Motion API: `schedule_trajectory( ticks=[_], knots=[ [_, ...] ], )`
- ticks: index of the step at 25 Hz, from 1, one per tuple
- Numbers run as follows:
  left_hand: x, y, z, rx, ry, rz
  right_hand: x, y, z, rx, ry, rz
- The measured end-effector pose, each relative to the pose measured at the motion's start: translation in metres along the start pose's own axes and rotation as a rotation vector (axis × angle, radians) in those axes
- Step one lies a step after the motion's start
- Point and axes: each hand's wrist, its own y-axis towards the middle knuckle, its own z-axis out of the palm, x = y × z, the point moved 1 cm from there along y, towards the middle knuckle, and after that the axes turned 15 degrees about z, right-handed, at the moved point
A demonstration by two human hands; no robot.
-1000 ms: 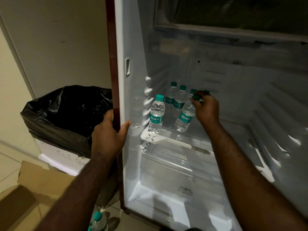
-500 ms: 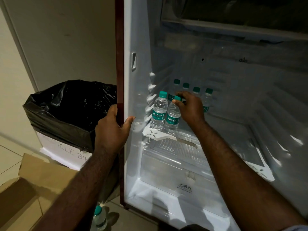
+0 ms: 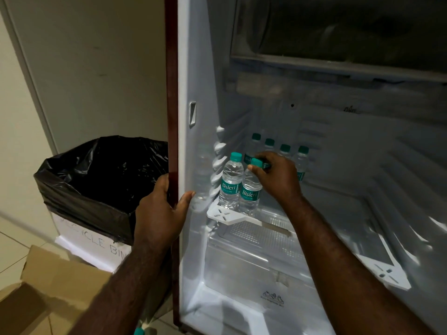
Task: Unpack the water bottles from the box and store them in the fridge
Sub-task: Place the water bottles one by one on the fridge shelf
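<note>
My right hand (image 3: 278, 177) pinches the teal cap of a water bottle (image 3: 250, 189), setting it upright on the fridge shelf (image 3: 226, 215), touching its neighbour bottle (image 3: 231, 182) so the front row packs tight. Four more stand in the back row (image 3: 278, 148). My left hand (image 3: 159, 211) wraps the fridge's side edge (image 3: 172, 117), bracing me, I judge. The cardboard box (image 3: 48, 286) sits on the floor, lower left, beside the black-lined bin (image 3: 96, 180)
</note>
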Motion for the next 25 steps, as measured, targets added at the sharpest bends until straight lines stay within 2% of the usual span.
schedule_trajectory(
  ticks=[4, 7, 9, 13, 18, 22, 25],
  knots=[
    [0.001, 0.001, 0.002, -0.004, 0.007, 0.004, -0.013, 0.012, -0.009, -0.006, 0.142, 0.063],
    [0.001, 0.001, 0.001, -0.01, 0.015, 0.016, -0.036, 0.031, -0.024, -0.196, 0.179, 0.134],
    [0.001, 0.001, 0.001, -0.006, 0.012, 0.019, -0.053, 0.048, -0.037, -0.279, 0.063, 0.205],
    [0.0, 0.001, 0.001, -0.015, 0.015, 0.018, -0.075, 0.087, -0.049, -0.122, -0.289, 0.383],
    [-0.001, 0.001, 0.0, 0.002, -0.003, 0.008, -0.087, 0.104, -0.043, 0.021, -0.306, 0.339],
    [-0.003, 0.001, 0.0, 0.007, -0.001, 0.013, -0.091, 0.103, -0.042, -0.095, -0.128, 0.274],
    [-0.005, 0.001, 0.0, 0.008, 0.0, 0.006, -0.09, 0.101, -0.045, -0.174, -0.093, 0.268]
  ],
)
